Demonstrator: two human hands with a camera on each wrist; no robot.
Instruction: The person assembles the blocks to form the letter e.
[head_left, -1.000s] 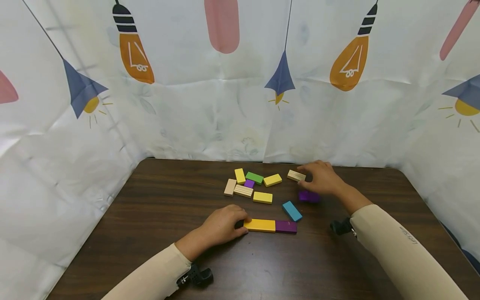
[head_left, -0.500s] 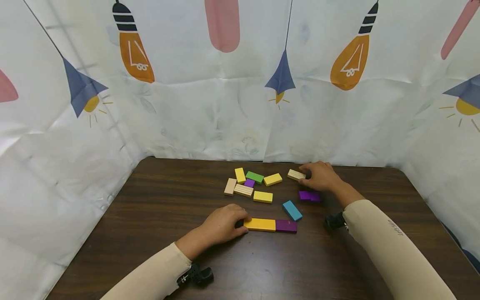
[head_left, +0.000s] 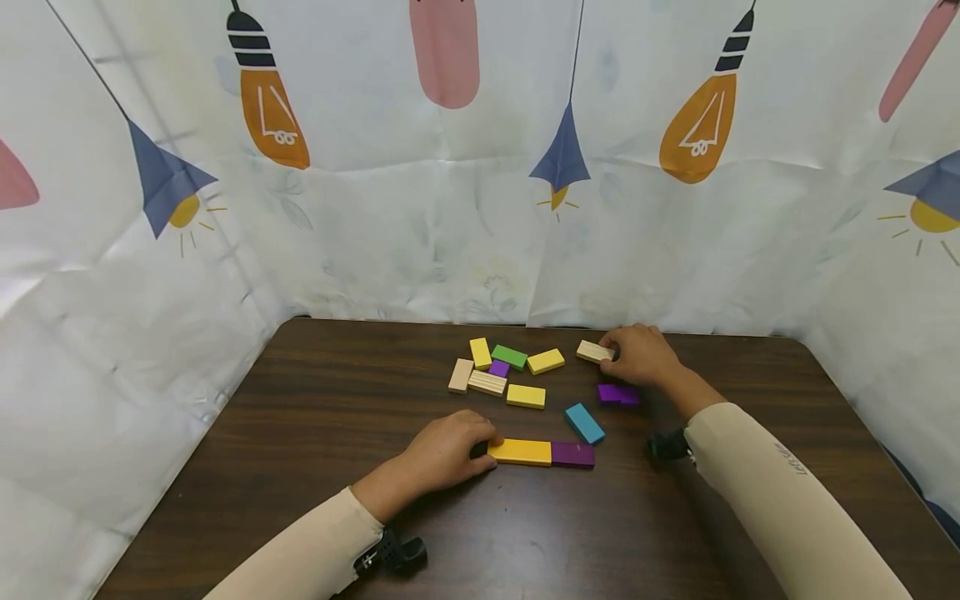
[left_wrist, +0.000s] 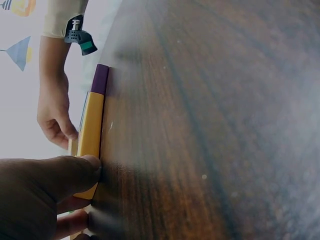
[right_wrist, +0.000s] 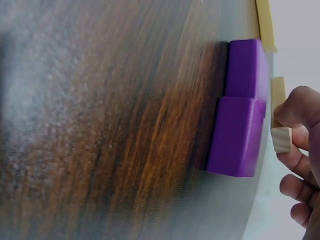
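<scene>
My left hand (head_left: 448, 450) pinches the left end of a yellow block (head_left: 523, 452), whose right end meets a dark purple block (head_left: 572, 455). In the left wrist view the thumb lies on the yellow block (left_wrist: 90, 125). At the back right, my right hand (head_left: 643, 358) holds the right end of a plain wooden block (head_left: 594, 352) between thumb and fingers. The right wrist view shows the thumb against this wooden block (right_wrist: 281, 139), with two bright purple blocks (right_wrist: 235, 135) side by side near the hand.
A blue block (head_left: 584, 423) lies just behind the dark purple one. Farther back are several yellow blocks (head_left: 526, 396), a green block (head_left: 509, 357), a small purple block (head_left: 498, 367) and two wooden ones (head_left: 487, 382). A printed curtain (head_left: 420, 242) hangs behind the brown table (head_left: 315, 417).
My right hand has closed in a little on the wooden block, and its forearm has shifted slightly left. My left hand and the blocks by it have stayed put.
</scene>
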